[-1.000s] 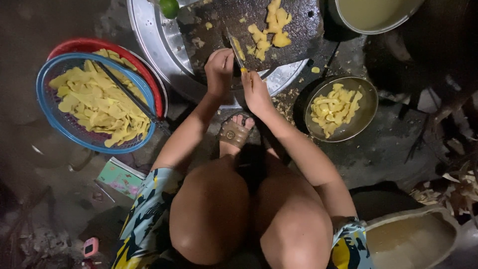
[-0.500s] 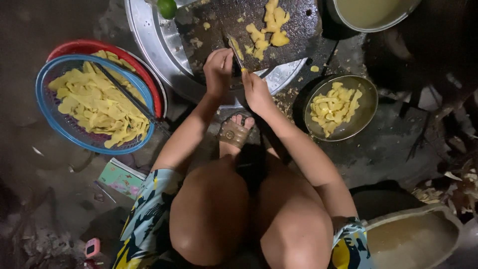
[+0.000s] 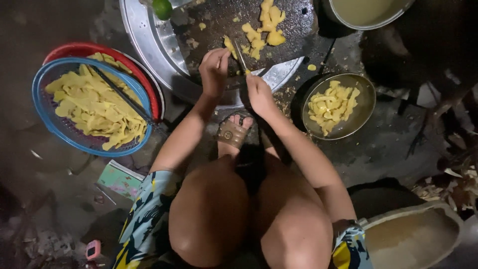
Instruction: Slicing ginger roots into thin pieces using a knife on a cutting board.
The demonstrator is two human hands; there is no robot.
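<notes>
I squat over a dark cutting board (image 3: 209,22) that lies in a large round metal tray (image 3: 144,35). My left hand (image 3: 214,69) presses a yellow slice (image 3: 229,46) down on the board. My right hand (image 3: 259,94) grips a knife (image 3: 241,57) whose blade lies against that slice. A heap of cut yellow pieces (image 3: 264,27) sits farther back on the board.
A blue basket (image 3: 52,127) full of yellow strips rests in a red basin (image 3: 79,50) at the left. A metal bowl (image 3: 366,107) of cut pieces stands at the right. A green lime (image 3: 162,7), a pot (image 3: 368,20) and a tub (image 3: 423,234) surround me.
The knife blade has moved slightly across the slice under my left hand. Both hands stay at the board's near edge.
</notes>
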